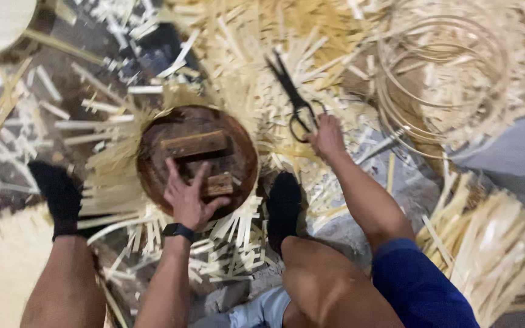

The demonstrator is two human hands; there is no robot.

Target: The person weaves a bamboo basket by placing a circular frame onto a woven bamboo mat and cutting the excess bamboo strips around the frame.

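hands: 2, left hand [188, 197], right hand [327, 137] | scissors [296, 100]: 1 black pair | round wooden block [197, 159]: 1 | small wood pieces [194, 144] on it: 2 | wristwatch [178, 230]: 1 | black socks [58, 195]: 2 | thin hoops [442, 79]: several, coiled, count unclear | pale strips [487, 237]: too many to count

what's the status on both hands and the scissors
Left hand flat on round wooden block. Right hand gripping black scissors. Bamboo strips littered all around.

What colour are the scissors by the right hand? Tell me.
Black scissors, clearest in the head view.
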